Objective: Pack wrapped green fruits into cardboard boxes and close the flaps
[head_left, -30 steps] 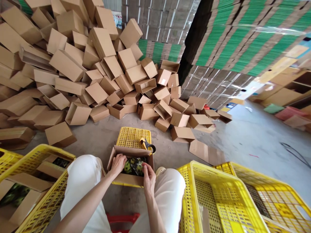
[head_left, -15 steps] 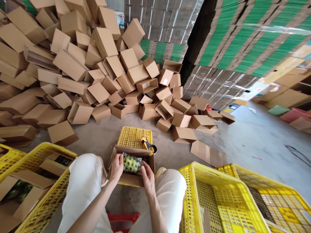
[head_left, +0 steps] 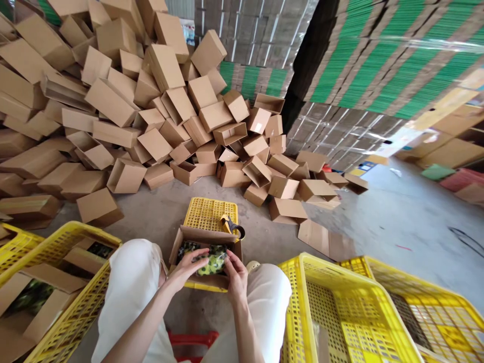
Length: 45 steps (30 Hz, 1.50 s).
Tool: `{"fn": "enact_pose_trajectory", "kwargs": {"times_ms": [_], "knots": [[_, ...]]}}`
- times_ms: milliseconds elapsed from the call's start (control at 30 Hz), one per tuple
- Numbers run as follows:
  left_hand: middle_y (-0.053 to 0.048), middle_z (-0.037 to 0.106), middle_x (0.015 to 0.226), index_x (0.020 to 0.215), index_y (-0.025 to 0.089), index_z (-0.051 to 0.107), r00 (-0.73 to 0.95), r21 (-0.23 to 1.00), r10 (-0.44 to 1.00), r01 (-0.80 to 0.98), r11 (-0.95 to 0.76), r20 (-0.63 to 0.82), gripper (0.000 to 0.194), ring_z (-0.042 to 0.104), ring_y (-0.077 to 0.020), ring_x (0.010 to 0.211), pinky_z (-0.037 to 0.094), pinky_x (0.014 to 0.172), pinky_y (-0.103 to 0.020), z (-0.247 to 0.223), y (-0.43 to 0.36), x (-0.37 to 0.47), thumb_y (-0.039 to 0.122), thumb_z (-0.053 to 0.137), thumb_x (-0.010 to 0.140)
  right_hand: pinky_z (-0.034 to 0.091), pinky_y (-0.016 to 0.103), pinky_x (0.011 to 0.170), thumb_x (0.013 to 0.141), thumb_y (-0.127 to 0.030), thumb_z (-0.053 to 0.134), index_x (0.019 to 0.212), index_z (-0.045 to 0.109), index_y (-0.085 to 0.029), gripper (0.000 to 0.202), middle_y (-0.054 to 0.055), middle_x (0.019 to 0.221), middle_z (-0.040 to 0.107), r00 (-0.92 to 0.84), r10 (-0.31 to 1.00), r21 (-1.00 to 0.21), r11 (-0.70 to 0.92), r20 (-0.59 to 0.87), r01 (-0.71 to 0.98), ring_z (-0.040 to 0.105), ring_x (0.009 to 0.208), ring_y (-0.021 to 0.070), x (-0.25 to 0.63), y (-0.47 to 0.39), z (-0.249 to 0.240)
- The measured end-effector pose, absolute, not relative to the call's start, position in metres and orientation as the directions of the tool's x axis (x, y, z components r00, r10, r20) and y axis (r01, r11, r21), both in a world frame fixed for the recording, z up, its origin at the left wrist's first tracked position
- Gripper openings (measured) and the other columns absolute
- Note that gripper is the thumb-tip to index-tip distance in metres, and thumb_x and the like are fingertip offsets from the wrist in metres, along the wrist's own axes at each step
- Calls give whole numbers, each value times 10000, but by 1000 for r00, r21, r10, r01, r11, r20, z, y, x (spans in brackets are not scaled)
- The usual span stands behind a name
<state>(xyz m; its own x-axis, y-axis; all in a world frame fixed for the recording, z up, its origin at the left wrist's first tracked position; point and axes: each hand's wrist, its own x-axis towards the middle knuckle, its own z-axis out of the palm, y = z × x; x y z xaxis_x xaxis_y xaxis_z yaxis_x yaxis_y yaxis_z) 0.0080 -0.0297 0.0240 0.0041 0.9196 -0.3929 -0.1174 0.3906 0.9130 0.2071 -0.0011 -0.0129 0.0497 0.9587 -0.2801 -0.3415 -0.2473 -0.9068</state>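
Note:
A clear plastic pack with a green, dark-spotted content [head_left: 212, 267] is at the mouth of an open cardboard box [head_left: 193, 232] between my knees; the content's kind is hard to make out. My left hand [head_left: 189, 264] lies over the pack's left end, fingers stretched and apart. At the right end, my right hand [head_left: 236, 272] pinches the wrapping between thumb and fingers. Other dark glossy packs [head_left: 186, 248] show inside the box, partly covered by my hands. Behind the box, a tape dispenser [head_left: 231, 227] rests on an upturned yellow crate [head_left: 207, 207].
Yellow crates stand on both sides: the left crate [head_left: 75, 307] carries open boxes with dark green contents, and a deep crate [head_left: 321, 302] is at my right. A heap of cardboard boxes [head_left: 151, 111] lies ahead. Bundled flat cartons [head_left: 351, 60] rise at the back right.
My left hand has slid right, from the pack's left edge onto its top, and its fingers have straightened. The pack has tipped and shifted right; my right hand has closed on its end.

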Motion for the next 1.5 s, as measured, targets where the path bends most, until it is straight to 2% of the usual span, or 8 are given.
{"fn": "enact_pose_trajectory", "kwargs": {"times_ms": [300,500,633,867,1000,1200,1367,1500], "knots": [[-136,719,1369,1431,183,641,171,937,923,-9,350,-344,753,704,-334,1198,532,1057,-451,16,-29,3,484,842,770,589,332,777,676,-474,936,1004,811,-233,426,61,1001,807,56,955,-876,-243,-292,-415,728,910,246,206,-3,-3],[-97,728,1328,1298,226,718,39,968,993,229,101,-113,580,651,-318,1259,457,1145,-438,22,-25,6,295,843,736,600,417,937,813,-684,771,1347,694,-333,644,79,1504,622,-133,923,-791,-380,-362,-479,652,1285,316,210,-1,8],[-83,680,1376,1275,256,708,63,963,998,266,-38,22,538,606,-285,1316,417,1192,-424,17,-26,9,161,757,748,630,439,886,723,-512,915,1414,632,-311,773,92,1403,672,-264,869,-779,-493,-419,-386,706,1181,317,206,-4,7],[-97,273,1739,1679,257,232,6,903,993,415,107,-120,1007,259,-279,1605,234,1311,-437,-25,-21,-18,38,576,758,611,331,759,685,-441,922,1232,658,-262,633,61,1134,737,-10,956,-898,-278,-292,-340,703,953,236,207,-4,-5],[-163,353,1699,1624,118,365,-115,741,947,597,307,-300,907,287,-264,1597,201,1316,-385,-50,-9,-42,-48,471,738,591,320,761,697,-462,891,1174,632,-264,577,36,1071,723,114,966,-940,-191,-230,-282,676,932,224,211,0,-11],[-187,579,1491,1506,133,533,-86,594,935,751,288,-344,780,484,-278,1469,325,1222,-362,-58,4,-36,-83,495,757,605,343,789,689,-495,888,1154,623,-266,583,42,1110,716,108,956,-930,-232,-272,-286,669,1001,250,206,1,-13],[-124,721,1152,969,173,759,-52,635,946,729,255,-321,202,668,-275,1176,461,1033,-333,-55,0,-30,73,659,824,615,382,874,718,-528,883,1286,611,-308,666,58,1233,714,62,948,-896,-272,-313,-350,675,1124,269,206,0,-11],[-81,742,1089,939,208,712,-72,690,964,685,234,-256,154,692,-232,1086,476,988,-320,-48,-6,-35,168,563,931,582,466,1016,701,-519,917,1441,568,-370,832,86,1502,596,-60,932,-824,-344,-357,-450,646,1273,292,203,3,-9]]}}
